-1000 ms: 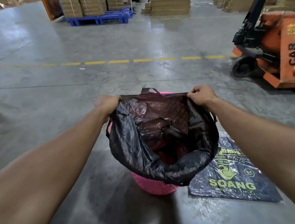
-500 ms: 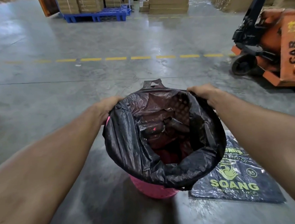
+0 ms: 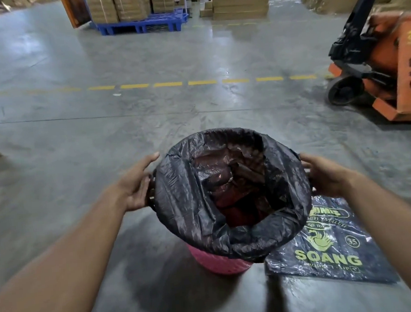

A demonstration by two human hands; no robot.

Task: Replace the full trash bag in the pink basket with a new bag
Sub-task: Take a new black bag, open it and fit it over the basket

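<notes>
On the concrete floor, left to right: my left hand (image 3: 136,186), fingers spread and holding nothing, at the rim's left side; black bag (image 3: 229,191) folded over the pink basket (image 3: 220,261), standing upright between both palms; my right hand (image 3: 324,176), likewise spread and empty, opposite; pack of new bags (image 3: 330,249) just right of the basket.

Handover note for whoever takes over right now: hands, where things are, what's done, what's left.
Left hand: open, palm against the left side of the basket rim.
Right hand: open, at the right side of the rim.
Black bag: lines the pink basket, its edge folded over the rim all round, mouth open.
Pack of bags: flat on the floor, right of the basket.
Done: bag fitted over the rim. I cannot tell whether this is the new bag or the full one.
Left: confirm that; otherwise probably just tidy up.
</notes>
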